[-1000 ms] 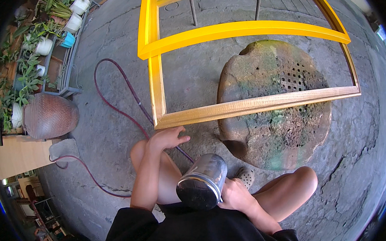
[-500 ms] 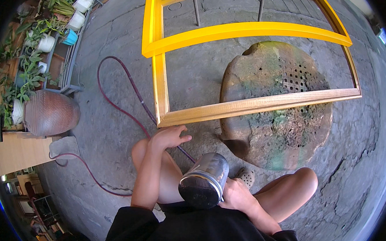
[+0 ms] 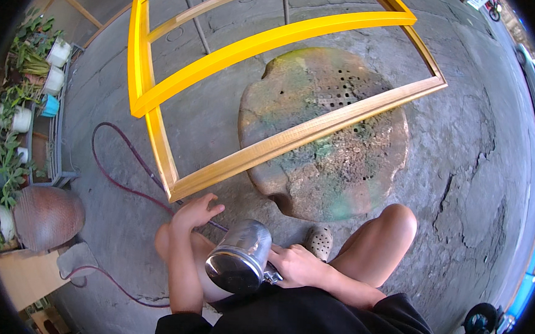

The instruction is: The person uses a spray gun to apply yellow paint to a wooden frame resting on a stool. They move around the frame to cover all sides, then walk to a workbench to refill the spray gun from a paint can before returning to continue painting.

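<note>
Right hand [image 3: 301,266] curled around the spray gun [image 3: 241,251] near the person's lap; left hand [image 3: 195,212] loosely open, empty, beside the near left corner of the part-yellow wooden frame [image 3: 309,135], which spans above a round stone [image 3: 334,174].

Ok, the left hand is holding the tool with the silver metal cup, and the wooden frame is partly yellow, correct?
Wrong hand: the head view shows the right hand holding the tool with the silver metal cup. The wooden frame is indeed partly yellow.
</note>
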